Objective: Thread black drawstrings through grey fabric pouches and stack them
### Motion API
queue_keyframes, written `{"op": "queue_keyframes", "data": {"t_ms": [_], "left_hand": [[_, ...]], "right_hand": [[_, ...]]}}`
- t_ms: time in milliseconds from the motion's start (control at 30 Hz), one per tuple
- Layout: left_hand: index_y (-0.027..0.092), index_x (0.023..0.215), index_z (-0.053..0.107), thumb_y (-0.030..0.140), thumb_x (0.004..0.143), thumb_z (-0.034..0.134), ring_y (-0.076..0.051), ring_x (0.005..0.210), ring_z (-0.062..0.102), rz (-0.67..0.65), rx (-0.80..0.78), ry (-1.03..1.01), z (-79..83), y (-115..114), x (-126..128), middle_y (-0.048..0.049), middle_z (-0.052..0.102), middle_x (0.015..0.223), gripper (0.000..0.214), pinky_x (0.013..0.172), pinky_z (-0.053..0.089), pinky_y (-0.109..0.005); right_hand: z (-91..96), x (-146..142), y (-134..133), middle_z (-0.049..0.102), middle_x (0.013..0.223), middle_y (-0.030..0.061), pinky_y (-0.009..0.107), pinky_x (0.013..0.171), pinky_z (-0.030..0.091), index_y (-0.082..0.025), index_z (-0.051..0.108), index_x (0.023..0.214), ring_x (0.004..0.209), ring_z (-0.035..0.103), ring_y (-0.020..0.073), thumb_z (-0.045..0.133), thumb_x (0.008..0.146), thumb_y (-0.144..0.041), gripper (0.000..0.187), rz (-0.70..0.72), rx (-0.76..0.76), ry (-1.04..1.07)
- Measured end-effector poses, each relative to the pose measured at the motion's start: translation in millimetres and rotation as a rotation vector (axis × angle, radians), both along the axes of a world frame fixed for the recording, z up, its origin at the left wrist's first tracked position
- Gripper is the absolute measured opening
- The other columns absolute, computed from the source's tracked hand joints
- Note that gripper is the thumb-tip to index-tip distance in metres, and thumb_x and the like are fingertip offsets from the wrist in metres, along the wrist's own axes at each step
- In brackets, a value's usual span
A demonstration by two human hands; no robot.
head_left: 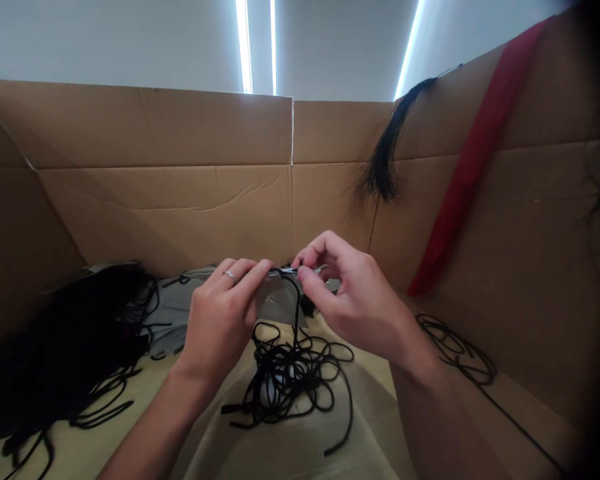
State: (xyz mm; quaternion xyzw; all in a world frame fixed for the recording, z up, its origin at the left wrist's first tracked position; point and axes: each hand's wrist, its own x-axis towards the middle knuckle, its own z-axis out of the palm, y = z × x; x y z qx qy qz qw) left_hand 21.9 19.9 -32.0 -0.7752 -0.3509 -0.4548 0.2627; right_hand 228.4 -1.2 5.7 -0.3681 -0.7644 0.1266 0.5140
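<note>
In the middle of the head view both hands meet above a loose tangle of black cord (293,373). My left hand (225,300), with a ring on one finger, pinches a black cord (297,303) between thumb and fingertips. From there the cord bends down into the tangle. A thin, shiny metal tool, perhaps a crochet hook (291,270), is gripped by the fingers of my right hand (343,287). Its tip touches the cord by my left fingertips. The tool's far end is hidden in my right hand.
Cardboard walls (155,133) stand at the back and sides. A large black heap of strands (70,333) lies left, beside grey plastic bags (173,307). A black tassel (387,153) and a red strip (475,167) hang over the right wall. Coiled cord (460,353) lies lower right.
</note>
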Motion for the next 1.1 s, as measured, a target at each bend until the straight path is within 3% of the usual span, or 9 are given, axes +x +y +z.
{"op": "queue_keyframes", "data": {"t_ms": [133, 267, 400, 500, 600, 733, 1100], "left_hand": [[0.016, 0.111, 0.079, 0.007, 0.102, 0.06, -0.019, 0.088, 0.075, -0.157, -0.156, -0.176, 2.6, -3.8, 3.1, -0.0067, 0.082, 0.102, 0.024, 0.081, 0.059, -0.029], [0.016, 0.103, 0.081, 0.008, 0.102, 0.061, -0.015, 0.087, 0.075, -0.257, -0.274, -0.313, 7.9, -11.8, 8.4, -0.0059, 0.08, 0.104, 0.022, 0.078, 0.059, -0.023], [0.016, 0.099, 0.082, 0.01, 0.102, 0.062, -0.012, 0.084, 0.073, -0.34, -0.315, -0.351, 9.5, -15.4, 10.1, -0.0052, 0.079, 0.103, 0.022, 0.075, 0.057, -0.02], [0.017, 0.1, 0.083, 0.011, 0.102, 0.063, -0.011, 0.076, 0.073, -0.362, -0.368, -0.381, 6.8, -15.9, 12.6, -0.0018, 0.077, 0.089, 0.021, 0.072, 0.056, -0.018], [0.015, 0.098, 0.084, 0.014, 0.101, 0.064, -0.009, 0.065, 0.073, -0.378, -0.466, -0.556, 4.1, -17.2, 18.5, -0.0007, 0.076, 0.084, 0.02, 0.06, 0.056, -0.015], [0.014, 0.096, 0.084, 0.016, 0.097, 0.065, -0.011, 0.061, 0.075, -0.358, -0.537, -0.698, 4.6, -19.2, 24.8, -0.0017, 0.078, 0.082, 0.019, 0.056, 0.057, -0.014], [0.013, 0.099, 0.082, 0.026, 0.096, 0.066, -0.017, 0.057, 0.076, -0.316, -0.631, -0.743, 4.9, -13.6, 19.1, -0.0048, 0.081, 0.081, 0.022, 0.051, 0.056, -0.021]], "right_hand": [[-2.2, -1.2, 5.2, 0.075, 0.102, 0.0022, 0.027, 0.069, 0.054, -0.023, 0.064, 0.107, 0.089, 0.071, 0.0167, 0.077, 0.093, -0.027, 0.019, 0.11, -0.079, 0.121], [-3.8, -5.3, 9.8, 0.075, 0.085, 0.0005, 0.028, 0.069, 0.053, -0.02, 0.073, 0.087, 0.078, 0.068, 0.0146, 0.076, 0.094, -0.027, 0.01, 0.158, -0.102, 0.14], [-4.8, -10.2, 8.8, 0.076, 0.085, -0.0002, 0.026, 0.066, 0.053, -0.02, 0.076, 0.092, 0.076, 0.069, 0.0143, 0.081, 0.09, -0.028, 0.009, 0.194, -0.089, 0.249], [-5.5, -13.7, 7.1, 0.077, 0.083, 0.0004, 0.026, 0.065, 0.053, -0.02, 0.078, 0.087, 0.074, 0.069, 0.0143, 0.083, 0.088, -0.027, 0.009, 0.198, -0.098, 0.285], [-7.2, -17.5, 7.2, 0.077, 0.076, -0.0004, 0.025, 0.058, 0.05, -0.02, 0.078, 0.082, 0.066, 0.067, 0.0131, 0.086, 0.085, -0.027, 0.011, 0.164, -0.116, 0.358], [-10.2, -21.6, 8.5, 0.077, 0.08, -0.0007, 0.025, 0.056, 0.049, -0.021, 0.079, 0.086, 0.065, 0.065, 0.0122, 0.08, 0.092, -0.03, 0.011, 0.1, -0.051, 0.314], [-6.6, -14.8, 8.5, 0.079, 0.084, -0.0012, 0.026, 0.066, 0.056, -0.022, 0.077, 0.09, 0.074, 0.073, 0.0141, 0.076, 0.094, -0.02, 0.004, 0.095, 0.058, 0.245]]}}
